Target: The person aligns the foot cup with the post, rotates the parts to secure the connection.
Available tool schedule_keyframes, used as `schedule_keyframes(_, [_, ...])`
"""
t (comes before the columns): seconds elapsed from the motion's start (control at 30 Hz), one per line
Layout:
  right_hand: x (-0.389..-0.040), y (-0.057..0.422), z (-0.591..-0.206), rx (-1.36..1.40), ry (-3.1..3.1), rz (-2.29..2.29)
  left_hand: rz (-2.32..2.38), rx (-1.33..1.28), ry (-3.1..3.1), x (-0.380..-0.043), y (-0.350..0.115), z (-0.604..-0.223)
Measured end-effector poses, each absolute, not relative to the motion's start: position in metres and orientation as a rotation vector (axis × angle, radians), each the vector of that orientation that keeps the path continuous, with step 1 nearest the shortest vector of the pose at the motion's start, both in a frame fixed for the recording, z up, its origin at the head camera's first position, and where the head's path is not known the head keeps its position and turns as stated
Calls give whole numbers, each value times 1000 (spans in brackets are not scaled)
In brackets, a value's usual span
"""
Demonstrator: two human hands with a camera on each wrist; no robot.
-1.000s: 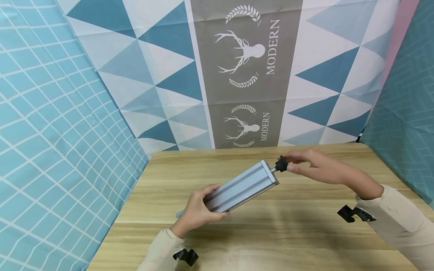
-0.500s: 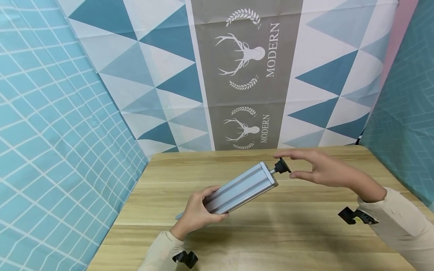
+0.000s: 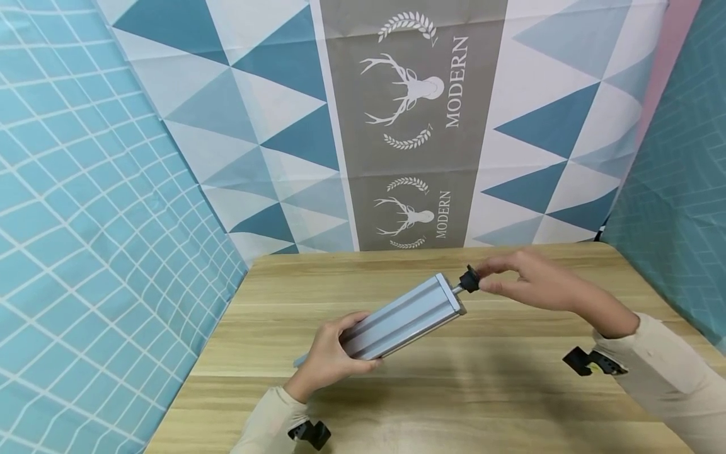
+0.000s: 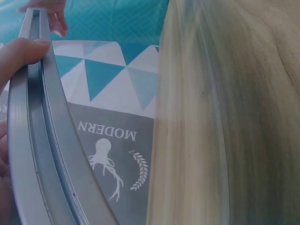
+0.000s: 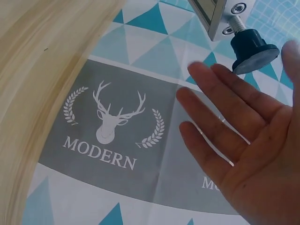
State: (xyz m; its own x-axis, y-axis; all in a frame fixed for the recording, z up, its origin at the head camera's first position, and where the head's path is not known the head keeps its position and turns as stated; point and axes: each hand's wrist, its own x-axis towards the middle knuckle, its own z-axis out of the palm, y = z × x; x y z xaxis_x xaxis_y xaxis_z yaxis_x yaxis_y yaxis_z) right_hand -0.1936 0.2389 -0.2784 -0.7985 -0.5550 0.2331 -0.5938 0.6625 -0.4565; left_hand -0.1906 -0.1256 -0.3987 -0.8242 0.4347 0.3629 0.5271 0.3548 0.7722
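Note:
A silver aluminium profile (image 3: 404,317) with long grooves slants up to the right above the table. My left hand (image 3: 331,355) grips it near its lower end; in the left wrist view the thumb (image 4: 29,52) lies over a groove. From the profile's upper end a short threaded stud (image 5: 236,22) leads to a black levelling foot (image 5: 254,49) with a round base. My right hand (image 3: 533,280) has thumb and index finger at opposite sides of that base, pinching it lightly. Its other fingers (image 5: 211,126) are spread in the right wrist view.
Beneath both hands lies the wooden table (image 3: 454,403). A patterned cloth (image 3: 414,145) with deer prints hangs behind its far edge. Blue-green cloths stand at the left (image 3: 102,252) and right (image 3: 675,189).
Half a second ago the right thumb and fingers were spread wider around the foot; now they have come together on it again. The left hand and profile stay nearly in place.

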Motion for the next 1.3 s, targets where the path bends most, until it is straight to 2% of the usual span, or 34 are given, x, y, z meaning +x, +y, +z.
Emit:
schedule_keyframes(0.5, [-196,240,-279,1278,-2543,669,-1502,-837,-2537,-190,-127,-398])
schedule_keyframes(0.63, [-195,241,-277,1260,-2548,649,-1509,-836,-2538,-191,-126,-397])
schedule_keyframes(0.97, [-192,236,-276,974,-2754,788,-1527,-875,-2523,-191,-123,-397])
schedule_keyframes(1.3, [-195,240,-280,1199,-2619,760,-1534,-836,-2540,-191,-121,-393])
